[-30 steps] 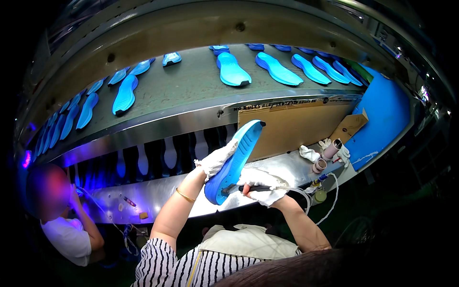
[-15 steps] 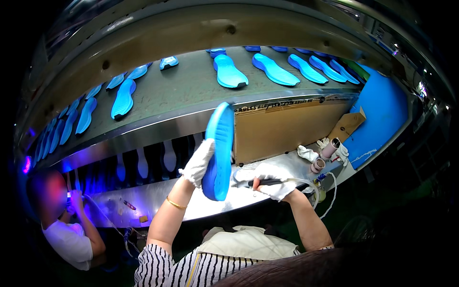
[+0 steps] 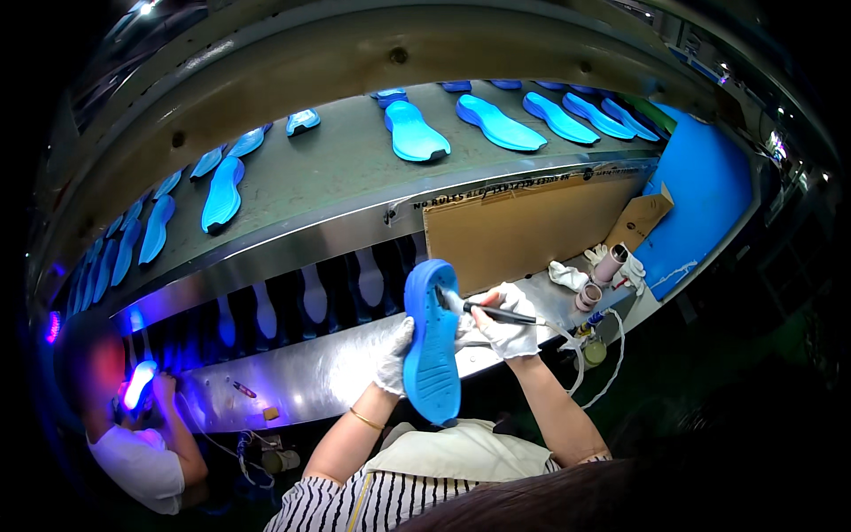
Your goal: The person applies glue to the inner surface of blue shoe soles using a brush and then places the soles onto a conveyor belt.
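My left hand (image 3: pixel 393 359), in a white glove, grips a blue shoe sole (image 3: pixel 432 372) by its left edge. The sole is held nearly upright over the metal ledge, with its ribbed inner face turned toward me. In my gloved right hand (image 3: pixel 509 328) is a black-handled brush (image 3: pixel 503 314), held like a pen. A pale tube (image 3: pixel 567 341) runs off the back of its handle. The light bristles lie against the upper part of the sole. Fingers of my left hand behind the sole are mostly hidden.
Several blue soles (image 3: pixel 501 124) lie on the green conveyor belt (image 3: pixel 328 168) beyond. A cardboard sheet (image 3: pixel 532 235) leans below it. Pinkish cups (image 3: pixel 610 264) and white gloves (image 3: pixel 567 275) sit right on the metal ledge (image 3: pixel 310 390). At left, a co-worker (image 3: pixel 137 461) handles a brightly lit sole.
The sole has come down nearer to me and been turned so its inner face shows. My right hand has brought the brush up onto the sole.
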